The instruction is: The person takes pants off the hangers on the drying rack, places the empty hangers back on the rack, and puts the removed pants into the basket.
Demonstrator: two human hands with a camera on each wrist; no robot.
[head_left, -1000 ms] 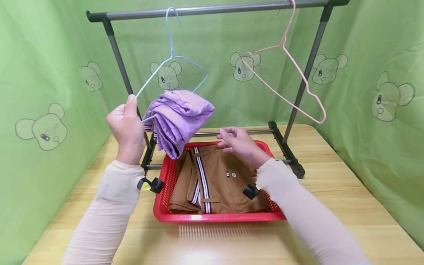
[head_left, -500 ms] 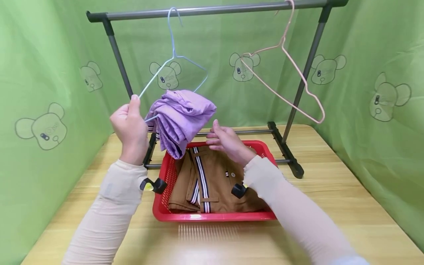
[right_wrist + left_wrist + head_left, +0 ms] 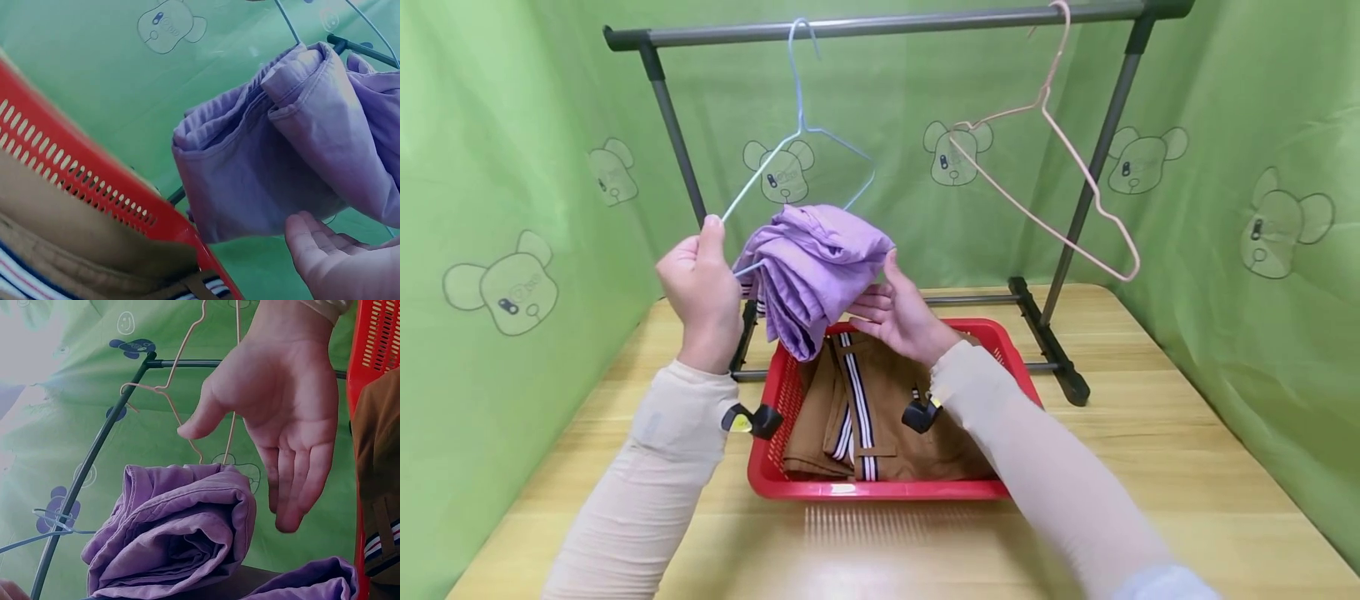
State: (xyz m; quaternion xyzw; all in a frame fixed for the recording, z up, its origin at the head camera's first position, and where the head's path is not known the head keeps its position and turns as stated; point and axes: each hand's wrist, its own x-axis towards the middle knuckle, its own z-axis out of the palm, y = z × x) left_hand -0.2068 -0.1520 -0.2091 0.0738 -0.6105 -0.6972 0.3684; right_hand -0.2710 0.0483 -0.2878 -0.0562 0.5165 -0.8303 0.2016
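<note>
A folded purple garment (image 3: pixel 820 267) hangs bunched over the lower bar of a blue wire hanger (image 3: pixel 800 100), which is hooked on the rack's top rail. My left hand (image 3: pixel 703 292) grips the hanger's left corner, thumb up along the wire. My right hand (image 3: pixel 906 321) has its fingers extended, palm turned toward the garment. Its fingertips are right at the garment's lower right side, as the right wrist view shows with the purple folds (image 3: pixel 269 156) just above the fingers. In the left wrist view the right palm (image 3: pixel 284 406) faces the camera beside the purple roll (image 3: pixel 175 531).
Below, a red basket (image 3: pixel 880 490) holds brown clothing (image 3: pixel 917 450) with striped trim. A pink wire hanger (image 3: pixel 1082 167) hangs bare at the right of the metal rack (image 3: pixel 917 25). Green printed fabric (image 3: pixel 512 167) surrounds the wooden table (image 3: pixel 1187 467).
My right hand has moved left and forward from over the basket to the garment's right side, its fingers straightening. The left hand and hanger have shifted slightly right.
</note>
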